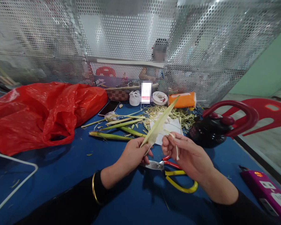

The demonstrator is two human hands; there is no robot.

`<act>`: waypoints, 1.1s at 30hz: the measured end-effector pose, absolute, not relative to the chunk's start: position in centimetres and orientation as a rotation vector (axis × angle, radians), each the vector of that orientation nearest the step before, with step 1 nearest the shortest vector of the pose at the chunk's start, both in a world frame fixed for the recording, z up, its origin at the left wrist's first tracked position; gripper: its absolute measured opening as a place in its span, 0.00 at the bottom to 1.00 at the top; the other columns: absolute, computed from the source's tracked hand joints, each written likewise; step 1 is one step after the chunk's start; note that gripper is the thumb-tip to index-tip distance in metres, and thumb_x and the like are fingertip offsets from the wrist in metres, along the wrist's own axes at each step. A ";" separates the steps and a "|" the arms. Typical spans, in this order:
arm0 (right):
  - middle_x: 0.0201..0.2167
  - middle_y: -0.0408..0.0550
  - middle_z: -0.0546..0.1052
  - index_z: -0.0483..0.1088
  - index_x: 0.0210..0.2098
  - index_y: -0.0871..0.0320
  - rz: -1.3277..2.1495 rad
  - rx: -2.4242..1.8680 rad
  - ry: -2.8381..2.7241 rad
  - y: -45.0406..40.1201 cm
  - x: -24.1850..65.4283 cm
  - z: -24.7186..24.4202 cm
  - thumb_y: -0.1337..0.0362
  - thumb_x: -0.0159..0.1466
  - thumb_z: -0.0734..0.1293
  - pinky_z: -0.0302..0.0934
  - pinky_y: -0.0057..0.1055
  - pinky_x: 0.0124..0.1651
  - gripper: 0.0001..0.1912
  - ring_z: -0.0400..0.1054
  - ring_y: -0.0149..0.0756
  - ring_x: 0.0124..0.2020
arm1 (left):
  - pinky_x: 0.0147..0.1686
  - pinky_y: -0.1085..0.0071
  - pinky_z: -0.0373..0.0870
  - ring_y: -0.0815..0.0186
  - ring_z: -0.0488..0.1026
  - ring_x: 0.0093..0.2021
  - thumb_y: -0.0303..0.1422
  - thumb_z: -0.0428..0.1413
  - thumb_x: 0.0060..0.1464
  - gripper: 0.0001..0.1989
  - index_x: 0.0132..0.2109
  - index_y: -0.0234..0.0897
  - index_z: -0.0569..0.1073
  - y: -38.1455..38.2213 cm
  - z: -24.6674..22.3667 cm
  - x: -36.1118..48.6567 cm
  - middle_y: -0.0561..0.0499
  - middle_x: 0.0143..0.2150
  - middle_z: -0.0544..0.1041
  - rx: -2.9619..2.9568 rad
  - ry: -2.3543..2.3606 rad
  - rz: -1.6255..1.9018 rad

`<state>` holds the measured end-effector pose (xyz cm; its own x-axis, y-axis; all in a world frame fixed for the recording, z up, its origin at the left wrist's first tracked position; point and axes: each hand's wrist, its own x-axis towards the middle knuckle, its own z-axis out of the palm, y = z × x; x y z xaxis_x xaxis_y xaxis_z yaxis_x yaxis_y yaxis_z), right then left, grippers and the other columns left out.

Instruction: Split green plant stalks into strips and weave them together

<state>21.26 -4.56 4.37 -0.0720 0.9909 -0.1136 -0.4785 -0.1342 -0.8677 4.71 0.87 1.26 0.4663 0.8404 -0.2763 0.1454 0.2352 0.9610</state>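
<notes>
My left hand [131, 154] pinches the base of a long, pale green leaf sheath [159, 125], which points up and away to the right. Closed fingertips of my right hand [192, 154] grip a thin white fibrous strip [177, 152] that dangles below them, just right of the sheath. Under both hands lie scissors [154, 165] with red and yellow on their handles, partly covered by my right hand. Beyond my hands, several green stalks [110, 135] rest on the blue table [121, 193], next to a pile of shredded plant scraps [184, 115] and white paper [173, 126].
At left sits a red plastic bag [49, 115]; a phone [109, 108], white spool [159, 98] and orange packet [183, 99] line the back. A black kettle [207, 131] and purple device [263, 190] stand right. A person is behind the perforated screen [121, 37].
</notes>
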 end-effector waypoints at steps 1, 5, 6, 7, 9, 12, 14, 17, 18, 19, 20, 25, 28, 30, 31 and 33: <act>0.29 0.45 0.73 0.70 0.25 0.56 1.505 -0.889 -0.796 -4.6 21.4 4.5 0.62 0.53 0.72 0.65 0.29 0.35 0.07 0.68 0.33 0.30 | 0.15 0.80 0.61 0.74 0.66 0.14 0.34 0.53 0.53 0.10 0.27 0.35 0.68 0.9 1.3 4.7 0.55 0.19 0.71 1.272 1.007 0.606; 0.33 0.46 0.74 0.69 0.25 0.54 1.401 -0.887 -0.823 -4.7 22.1 5.0 0.61 0.55 0.69 0.65 0.33 0.39 0.05 0.69 0.38 0.34 | 0.15 0.80 0.61 0.75 0.65 0.13 0.31 0.51 0.53 0.08 0.28 0.34 0.68 1.0 1.2 4.8 0.55 0.20 0.72 1.263 1.023 0.597; 0.33 0.46 0.74 0.69 0.26 0.53 1.370 -0.886 -0.831 -4.7 22.3 5.1 0.60 0.55 0.68 0.65 0.34 0.40 0.05 0.69 0.39 0.35 | 0.14 0.80 0.60 0.75 0.65 0.13 0.31 0.51 0.53 0.07 0.28 0.34 0.68 1.0 1.2 4.8 0.55 0.20 0.72 1.258 1.027 0.595; 0.34 0.46 0.74 0.69 0.26 0.53 1.331 -0.882 -0.838 -4.7 22.6 5.3 0.60 0.56 0.67 0.65 0.35 0.41 0.05 0.70 0.39 0.37 | 0.14 0.80 0.60 0.75 0.65 0.13 0.31 0.51 0.53 0.07 0.28 0.34 0.68 1.0 1.2 4.8 0.55 0.19 0.72 1.255 1.029 0.592; 0.37 0.47 0.74 0.68 0.26 0.52 1.245 -0.875 -0.847 -4.6 23.3 5.5 0.60 0.57 0.66 0.65 0.37 0.44 0.05 0.70 0.41 0.40 | 0.14 0.80 0.60 0.75 0.65 0.13 0.31 0.52 0.53 0.08 0.27 0.34 0.68 1.1 1.2 4.8 0.56 0.18 0.71 1.258 1.026 0.581; 0.41 0.47 0.74 0.68 0.27 0.51 1.165 -0.821 -0.829 -4.7 24.3 6.0 0.61 0.59 0.65 0.65 0.35 0.46 0.05 0.69 0.41 0.44 | 0.14 0.80 0.61 0.75 0.65 0.13 0.31 0.52 0.53 0.08 0.27 0.34 0.68 1.2 1.0 4.7 0.55 0.18 0.71 1.268 1.027 0.574; 0.41 0.46 0.73 0.69 0.27 0.52 1.145 -0.763 -0.812 -4.7 24.9 6.3 0.62 0.59 0.65 0.65 0.33 0.46 0.04 0.68 0.40 0.45 | 0.14 0.80 0.61 0.75 0.65 0.13 0.31 0.52 0.54 0.07 0.28 0.34 0.68 1.3 0.8 4.7 0.54 0.20 0.72 1.276 1.036 0.563; 0.40 0.45 0.73 0.69 0.26 0.53 1.113 -0.673 -0.799 -4.7 25.4 6.6 0.62 0.58 0.65 0.67 0.31 0.46 0.05 0.68 0.38 0.44 | 0.13 0.80 0.61 0.76 0.65 0.13 0.30 0.50 0.55 0.07 0.29 0.34 0.69 1.5 0.5 4.6 0.54 0.21 0.73 1.281 1.052 0.541; 0.40 0.44 0.73 0.69 0.26 0.54 1.102 -0.644 -0.796 -4.8 25.5 6.8 0.62 0.57 0.66 0.67 0.30 0.46 0.05 0.68 0.37 0.44 | 0.13 0.80 0.61 0.76 0.64 0.13 0.30 0.50 0.54 0.07 0.30 0.34 0.69 1.5 0.4 4.6 0.54 0.21 0.73 1.279 1.058 0.539; 0.40 0.44 0.74 0.69 0.26 0.54 1.092 -0.620 -0.795 -4.8 25.7 6.9 0.63 0.57 0.66 0.67 0.30 0.46 0.05 0.68 0.36 0.44 | 0.13 0.80 0.61 0.76 0.64 0.13 0.30 0.50 0.54 0.07 0.30 0.34 0.69 1.6 0.4 4.6 0.54 0.21 0.73 1.276 1.062 0.540; 0.40 0.43 0.74 0.70 0.26 0.54 1.081 -0.602 -0.796 -4.8 25.8 7.0 0.63 0.57 0.66 0.67 0.29 0.46 0.04 0.68 0.35 0.45 | 0.13 0.80 0.62 0.76 0.64 0.13 0.30 0.51 0.54 0.06 0.30 0.34 0.69 1.6 0.4 4.7 0.54 0.21 0.73 1.274 1.066 0.542; 0.41 0.45 0.74 0.70 0.25 0.53 0.941 -0.588 -0.832 -5.0 26.9 7.8 0.63 0.56 0.67 0.68 0.33 0.46 0.04 0.67 0.39 0.46 | 0.13 0.80 0.63 0.76 0.64 0.13 0.29 0.49 0.55 0.06 0.31 0.34 0.69 1.7 0.5 4.7 0.55 0.21 0.72 1.268 1.091 0.539; 0.41 0.45 0.75 0.70 0.25 0.53 0.858 -0.603 -0.837 -5.3 27.3 8.3 0.62 0.57 0.67 0.67 0.35 0.45 0.04 0.68 0.39 0.46 | 0.13 0.80 0.63 0.75 0.64 0.13 0.29 0.49 0.55 0.06 0.33 0.33 0.69 1.8 0.5 4.7 0.55 0.22 0.73 1.262 1.094 0.533; 0.41 0.45 0.74 0.70 0.24 0.53 0.816 -0.602 -0.828 -5.5 27.5 8.7 0.62 0.57 0.67 0.66 0.35 0.44 0.05 0.68 0.39 0.46 | 0.13 0.80 0.62 0.75 0.64 0.13 0.28 0.49 0.55 0.06 0.33 0.33 0.69 1.9 0.5 4.7 0.54 0.22 0.73 1.252 1.093 0.535; 0.42 0.45 0.74 0.70 0.24 0.53 0.803 -0.598 -0.826 -5.6 27.5 8.9 0.63 0.57 0.67 0.66 0.35 0.44 0.06 0.68 0.38 0.45 | 0.13 0.80 0.62 0.76 0.64 0.13 0.27 0.49 0.55 0.06 0.34 0.33 0.69 1.9 0.6 4.7 0.54 0.22 0.73 1.241 1.097 0.537; 0.42 0.45 0.73 0.70 0.23 0.53 0.784 -0.585 -0.830 -5.8 27.6 9.3 0.63 0.59 0.66 0.66 0.35 0.44 0.08 0.68 0.38 0.45 | 0.12 0.80 0.62 0.75 0.64 0.13 0.27 0.49 0.54 0.05 0.34 0.33 0.69 1.9 0.7 4.7 0.54 0.22 0.73 1.210 1.110 0.539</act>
